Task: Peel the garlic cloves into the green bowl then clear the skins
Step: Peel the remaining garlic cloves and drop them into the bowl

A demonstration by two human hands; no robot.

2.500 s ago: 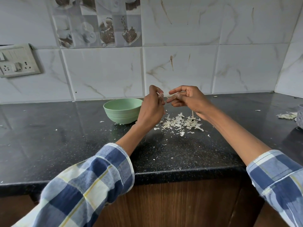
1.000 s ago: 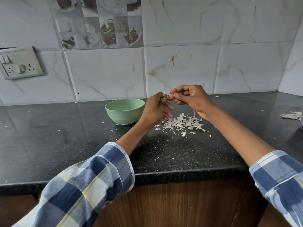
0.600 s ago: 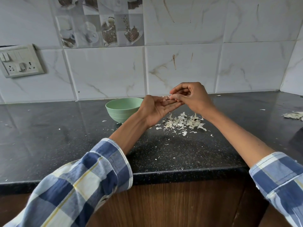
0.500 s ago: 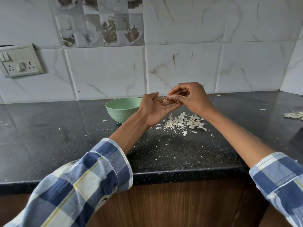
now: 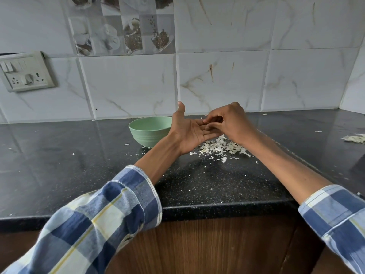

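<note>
Holding the left hand (image 5: 190, 133) flat and palm-up, thumb raised, fingers straight and relaxed, above the worktop (image 5: 79, 171); probably serving as a little tray so that loose bits stay put instead of scattering. Curling the right hand (image 5: 230, 123) over it, fingertips (image 5: 209, 123) pressing down at the left fingers, seemingly picking at or pinching something small there. Not showing the garlic clove itself: hidden under the right fingers, if there at all, so whether the right hand is actually gripping anything cannot be told.

Working directly over the skins (image 5: 219, 148), at about 6 o'clock from the joined hands, likely so that whatever flakes off is dropping onto the same heap and staying easy to gather later. Keeping the green bowl (image 5: 150, 130) close by, touching nothing, at about 9 o'clock of the left palm, within a short reach for dropping a peeled clove in; contents not visible from this angle. Leaving stray flecks scattered across the dark surface, plus a second small pile of skins (image 5: 354, 138) lying well apart at 3 o'clock, near the right edge.

Judging by the heap, peeling well along; clearing not yet begun.
</note>
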